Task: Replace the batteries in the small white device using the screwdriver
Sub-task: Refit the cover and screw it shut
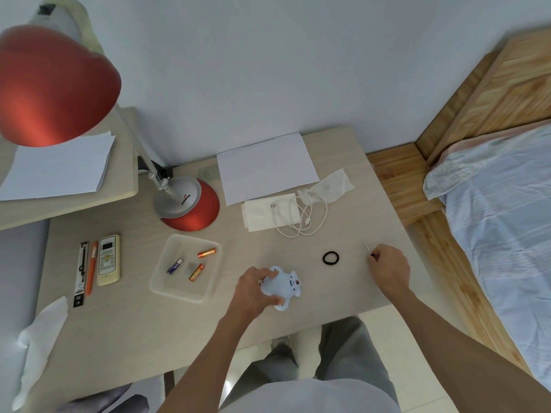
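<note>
The small white device [283, 286] lay near the front edge of the desk [134, 332], right in front of the person. The left hand [253, 289] held it from the nine o'clock side, with the fingers curled round it. The right hand [387, 268] was at about two o'clock from the device, well apart from it. Its fingers pinched the screwdriver [369, 251], and the thin metal tip poked out toward eleven o'clock. A black hair tie [330, 258] lay on the desk between the two hands.

At nine o'clock from the device sat a clear tray [167, 290]. In it were two orange batteries [207, 252] and one blue battery [174, 266]. I could not tell which ones were new. I also could not tell if the little door on the device was on or off.

I think the step was to bring the screwdriver over to the screw. To do it well, the left hand should press the device flat so it cannot wiggle. The tip should go straight into the screw, not slanted. A soft push and a slow turn would keep the tip from slipping out. The tiny screw should go in the tray so it does not roll away.
</note>
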A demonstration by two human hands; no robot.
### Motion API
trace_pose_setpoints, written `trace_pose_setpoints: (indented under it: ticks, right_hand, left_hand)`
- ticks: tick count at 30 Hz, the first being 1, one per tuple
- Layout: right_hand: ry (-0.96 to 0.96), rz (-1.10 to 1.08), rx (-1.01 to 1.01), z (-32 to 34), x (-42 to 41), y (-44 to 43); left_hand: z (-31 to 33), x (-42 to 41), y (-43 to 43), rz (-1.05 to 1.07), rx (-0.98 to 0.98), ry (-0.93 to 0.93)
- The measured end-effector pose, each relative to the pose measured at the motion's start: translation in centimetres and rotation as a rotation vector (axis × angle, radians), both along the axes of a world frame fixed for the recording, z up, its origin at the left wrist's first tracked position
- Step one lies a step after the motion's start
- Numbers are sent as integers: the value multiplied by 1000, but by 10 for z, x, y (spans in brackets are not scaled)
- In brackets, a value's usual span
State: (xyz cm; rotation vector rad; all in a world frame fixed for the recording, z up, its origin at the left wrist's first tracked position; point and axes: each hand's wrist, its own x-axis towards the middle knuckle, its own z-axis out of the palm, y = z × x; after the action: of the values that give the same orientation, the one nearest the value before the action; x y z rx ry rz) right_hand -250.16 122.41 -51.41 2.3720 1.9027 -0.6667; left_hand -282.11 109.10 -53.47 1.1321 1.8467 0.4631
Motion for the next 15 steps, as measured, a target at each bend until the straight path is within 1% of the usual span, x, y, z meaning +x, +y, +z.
trace_pose_setpoints:
  ticks: [5,7,15]
  right_hand:
    - [-28,21,-15,1,-6,3]
    - [-44,65,22,7,-14,5]
    - [-24,365,367,54,-73,-11]
  left_hand:
    - [-3,-2,1,-9,-8,-6]
    - [-3,-3,2,-17,-12,-7]
    - [-1,-5,-3,-12,3,-38]
